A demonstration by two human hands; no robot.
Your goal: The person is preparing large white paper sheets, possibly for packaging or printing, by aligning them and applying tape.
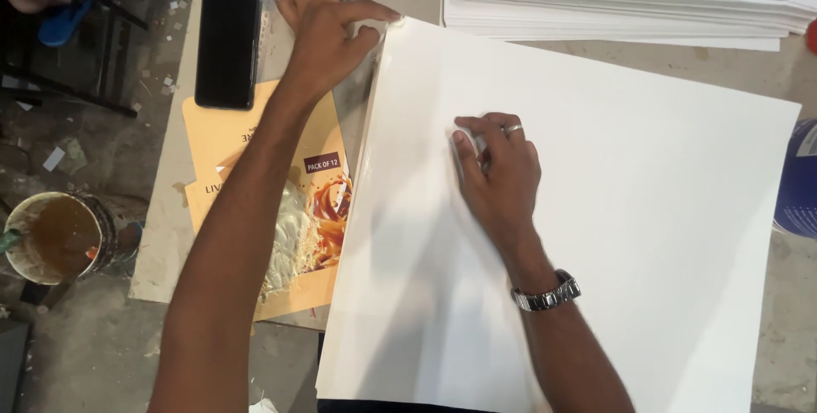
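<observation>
On a large white sheet (596, 209) covering the worktable, the right hand (502, 179) presses flat at its centre while the left hand (328, 30) pinches its top-left corner, apparently mid-smoothing, needing steady outward pressure next.

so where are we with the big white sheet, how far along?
Done: the large white sheet lies spread across the table, over the orange printed card. In hand: the right hand presses it flat near the middle, and the left hand pinches its top-left corner. Left: the stack of white sheets at the top edge looks untouched.
</observation>
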